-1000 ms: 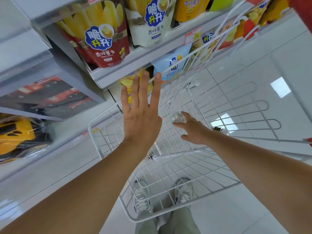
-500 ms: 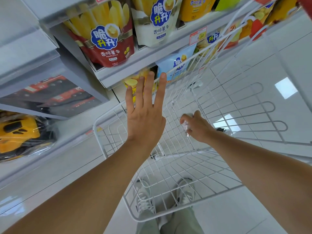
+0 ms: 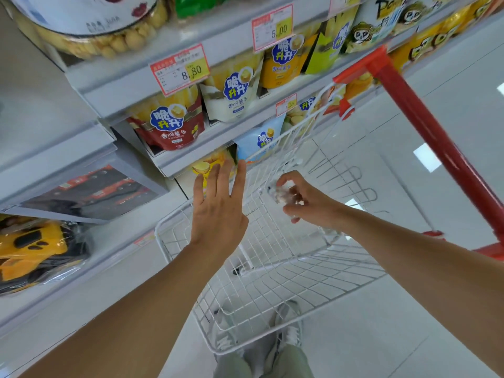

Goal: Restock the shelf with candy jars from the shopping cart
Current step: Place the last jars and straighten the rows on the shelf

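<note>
My right hand (image 3: pixel 305 199) grips a small clear candy jar (image 3: pixel 282 192) above the white wire shopping cart (image 3: pixel 272 268), its fingers curled round the jar. My left hand (image 3: pixel 218 208) hovers flat over the cart's left rim, fingers straight and spread, holding nothing. The grey shelf (image 3: pixel 141 85) rises at the left and top. A large clear jar of round yellow candies (image 3: pixel 103 39) stands on the upper shelf board at the top left. The cart basket looks bare of other jars.
Snack bags (image 3: pixel 169 126) fill the shelf rows under price tags (image 3: pixel 180 68). A yellow toy car in plastic (image 3: pixel 30 249) lies on a low shelf at the left. The cart's red handle (image 3: pixel 425 124) runs down the right. My shoes (image 3: pixel 289 323) show through the basket.
My right hand has closed round the small jar and lifted it up off the cart floor. The view has tilted upward, bringing higher shelf rows and the red handle into sight.
</note>
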`<state>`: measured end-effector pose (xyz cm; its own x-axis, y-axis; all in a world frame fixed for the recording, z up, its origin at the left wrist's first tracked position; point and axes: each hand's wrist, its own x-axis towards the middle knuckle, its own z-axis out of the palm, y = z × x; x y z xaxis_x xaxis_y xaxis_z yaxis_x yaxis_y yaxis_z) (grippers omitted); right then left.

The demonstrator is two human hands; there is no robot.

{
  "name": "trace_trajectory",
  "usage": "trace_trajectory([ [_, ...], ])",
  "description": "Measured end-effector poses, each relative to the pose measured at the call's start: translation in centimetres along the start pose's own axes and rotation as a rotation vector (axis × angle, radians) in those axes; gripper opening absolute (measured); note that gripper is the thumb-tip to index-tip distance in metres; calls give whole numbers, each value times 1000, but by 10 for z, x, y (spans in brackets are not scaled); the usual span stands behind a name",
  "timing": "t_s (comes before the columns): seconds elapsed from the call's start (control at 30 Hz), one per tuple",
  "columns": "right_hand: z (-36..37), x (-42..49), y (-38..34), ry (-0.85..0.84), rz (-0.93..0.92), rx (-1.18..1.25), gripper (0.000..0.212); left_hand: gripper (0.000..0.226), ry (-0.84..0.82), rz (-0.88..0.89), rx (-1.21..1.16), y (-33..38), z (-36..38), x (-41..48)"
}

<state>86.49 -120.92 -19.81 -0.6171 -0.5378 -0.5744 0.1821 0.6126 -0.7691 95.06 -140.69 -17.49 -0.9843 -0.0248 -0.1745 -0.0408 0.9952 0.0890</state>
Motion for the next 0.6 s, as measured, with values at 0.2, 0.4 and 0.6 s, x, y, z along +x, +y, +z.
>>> trace_trajectory([
  [0.2,-27,-32,-60,54,-7,86,24,76,-100,234,-327,7,-42,-1],
  [0.4,-57,-57,-110,116,-110,203,22,43,-29,91,-684,23,-79,0],
  [0.6,-97,-77,-146,93,-279,125,40,39,95,-35,-762,54,-125,9],
])
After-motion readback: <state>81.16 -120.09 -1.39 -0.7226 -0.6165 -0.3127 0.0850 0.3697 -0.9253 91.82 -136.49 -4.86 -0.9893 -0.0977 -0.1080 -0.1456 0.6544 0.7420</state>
